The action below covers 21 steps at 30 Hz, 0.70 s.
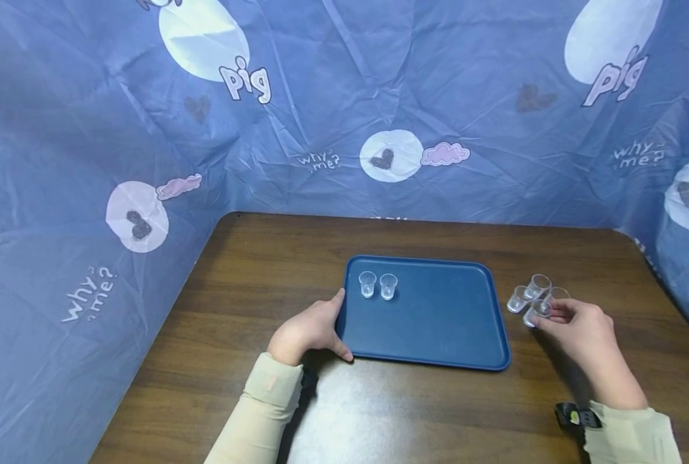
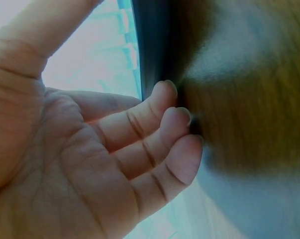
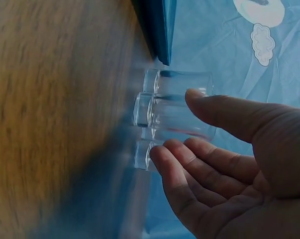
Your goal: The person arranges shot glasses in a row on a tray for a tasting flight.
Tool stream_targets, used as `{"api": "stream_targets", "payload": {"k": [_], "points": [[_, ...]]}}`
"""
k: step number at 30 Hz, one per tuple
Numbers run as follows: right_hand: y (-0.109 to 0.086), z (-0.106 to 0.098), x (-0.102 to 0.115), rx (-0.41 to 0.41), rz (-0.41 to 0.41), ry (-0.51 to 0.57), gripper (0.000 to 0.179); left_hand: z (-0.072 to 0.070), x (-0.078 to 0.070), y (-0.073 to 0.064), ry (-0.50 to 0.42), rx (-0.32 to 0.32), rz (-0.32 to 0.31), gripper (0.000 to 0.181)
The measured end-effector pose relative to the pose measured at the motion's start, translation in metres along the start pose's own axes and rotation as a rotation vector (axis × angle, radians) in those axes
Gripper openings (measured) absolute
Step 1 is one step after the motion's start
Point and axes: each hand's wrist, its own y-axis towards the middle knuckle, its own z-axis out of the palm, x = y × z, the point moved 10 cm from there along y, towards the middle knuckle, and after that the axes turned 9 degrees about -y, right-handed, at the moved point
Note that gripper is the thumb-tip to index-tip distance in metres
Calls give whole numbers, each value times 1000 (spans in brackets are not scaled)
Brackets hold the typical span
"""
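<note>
On the left side of a blue tray (image 1: 431,322) stand two small clear shot glasses, the left one (image 1: 367,285) beside the right one (image 1: 388,287). My left hand (image 1: 312,327) rests against the tray's left edge and near corner, thumb and fingers spread. In the left wrist view its fingertips (image 2: 175,122) lie by the tray's rim. To the right of the tray, my right hand (image 1: 582,328) pinches the nearest shot glass (image 1: 530,316) of a small cluster between thumb and fingers. In the right wrist view the thumb (image 3: 209,107) lies along that glass (image 3: 144,110), which looks upright.
Close around the pinched glass stand other shot glasses, including a left one (image 1: 517,300) and a back one (image 1: 537,287). The wooden table (image 1: 263,258) is bordered by a blue printed cloth (image 1: 321,116) at the back and sides.
</note>
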Motion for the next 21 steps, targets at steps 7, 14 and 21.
{"api": "stream_targets", "payload": {"k": [7,14,21], "points": [[-1,2,3,-1,-8,-25,42,0,0,-1,-6,7,-8,136],[0,2,5,-5,-20,-37,38,-1,-2,-2,-6,11,-8,136],[1,2,4,-21,-18,-46,36,-1,-2,-2,-10,10,-12,136]]}}
